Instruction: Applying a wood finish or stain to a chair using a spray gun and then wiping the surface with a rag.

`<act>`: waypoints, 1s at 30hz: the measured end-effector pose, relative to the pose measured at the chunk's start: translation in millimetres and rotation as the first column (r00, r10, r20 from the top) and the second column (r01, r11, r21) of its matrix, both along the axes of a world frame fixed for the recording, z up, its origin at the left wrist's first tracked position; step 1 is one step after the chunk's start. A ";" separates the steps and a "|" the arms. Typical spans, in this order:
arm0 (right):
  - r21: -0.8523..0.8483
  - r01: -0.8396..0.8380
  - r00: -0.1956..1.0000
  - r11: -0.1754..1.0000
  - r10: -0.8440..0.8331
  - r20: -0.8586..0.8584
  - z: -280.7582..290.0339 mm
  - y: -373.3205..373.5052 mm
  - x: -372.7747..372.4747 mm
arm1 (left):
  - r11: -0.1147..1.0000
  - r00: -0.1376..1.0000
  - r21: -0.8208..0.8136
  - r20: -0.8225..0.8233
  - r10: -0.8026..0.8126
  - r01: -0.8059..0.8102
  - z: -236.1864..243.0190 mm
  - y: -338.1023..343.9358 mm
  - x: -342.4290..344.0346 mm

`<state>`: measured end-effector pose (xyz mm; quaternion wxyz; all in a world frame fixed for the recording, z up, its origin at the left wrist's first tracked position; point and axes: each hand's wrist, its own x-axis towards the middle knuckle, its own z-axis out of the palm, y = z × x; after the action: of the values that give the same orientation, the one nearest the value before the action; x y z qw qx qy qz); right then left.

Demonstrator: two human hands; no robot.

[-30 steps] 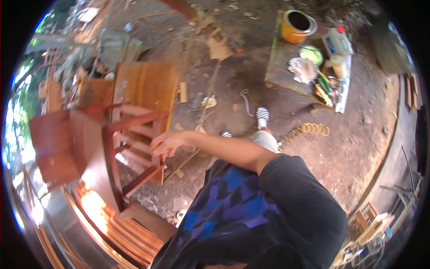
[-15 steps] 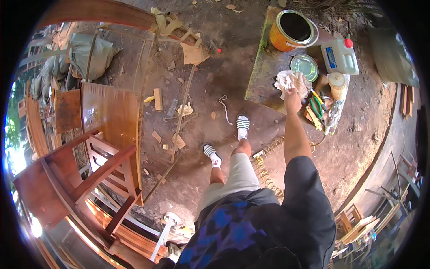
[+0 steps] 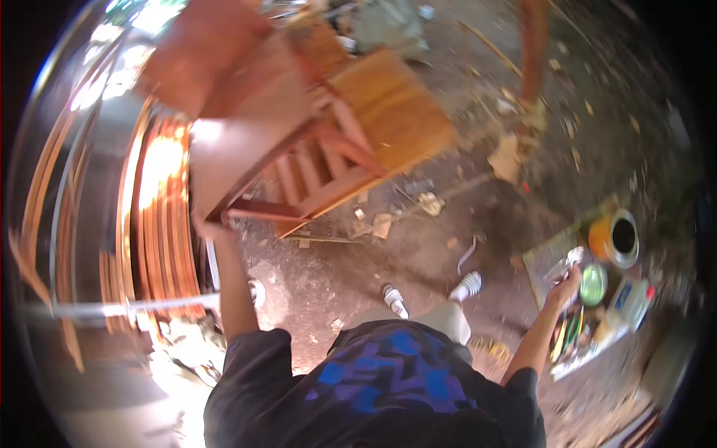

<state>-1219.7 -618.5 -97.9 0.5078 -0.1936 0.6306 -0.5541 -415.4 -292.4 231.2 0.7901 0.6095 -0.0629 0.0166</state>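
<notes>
A reddish-brown wooden chair (image 3: 250, 127) with a slatted side and broad flat panels lies tipped on the left. My left hand (image 3: 214, 228) is closed round its near corner, partly hidden by the wood. Out to the right, my right hand (image 3: 566, 287) is closed on a crumpled whitish rag (image 3: 572, 260) over a low board (image 3: 539, 270); blur softens the fingers. Beside the rag lies a round greenish lid (image 3: 594, 284). An orange paint can (image 3: 600, 237) with a dark inside stands beyond it. Pliers with green handles (image 3: 572, 328) lie nearer to me.
A white jug (image 3: 629, 305) with a red cap stands at the board's right. Long wooden planks (image 3: 160, 224) are stacked at the far left. A brown panel (image 3: 407, 101) lies behind the chair. Wood scraps (image 3: 381, 224) and a wooden post (image 3: 533, 56) are ahead.
The view has swung left, so the chair sits nearer the middle and the board further right. My left hand and forearm have come into fuller view. My right hand stays at the rag.
</notes>
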 end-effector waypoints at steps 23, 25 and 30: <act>0.041 -0.992 -0.003 -0.122 -0.295 -0.955 454.2 148.4 750.5 | -0.090 0.694 0.756 -0.636 -0.337 0.649 -366.6 616.6 -195.4; 0.096 -0.995 -0.089 0.002 -0.413 -0.906 455.2 87.3 764.9 | 0.009 0.580 0.589 -0.798 0.164 0.808 -354.0 621.8 -214.2; 0.101 -0.988 -0.028 -0.118 -0.509 -0.860 441.5 -3.0 892.8 | -0.036 0.772 0.775 -0.632 -0.069 0.631 -367.8 594.7 -150.7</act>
<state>-326.9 -621.5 343.6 -0.1223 -0.9601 0.0621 -0.2437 -566.2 302.3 -136.6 0.1324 0.9190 -0.0479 -0.3681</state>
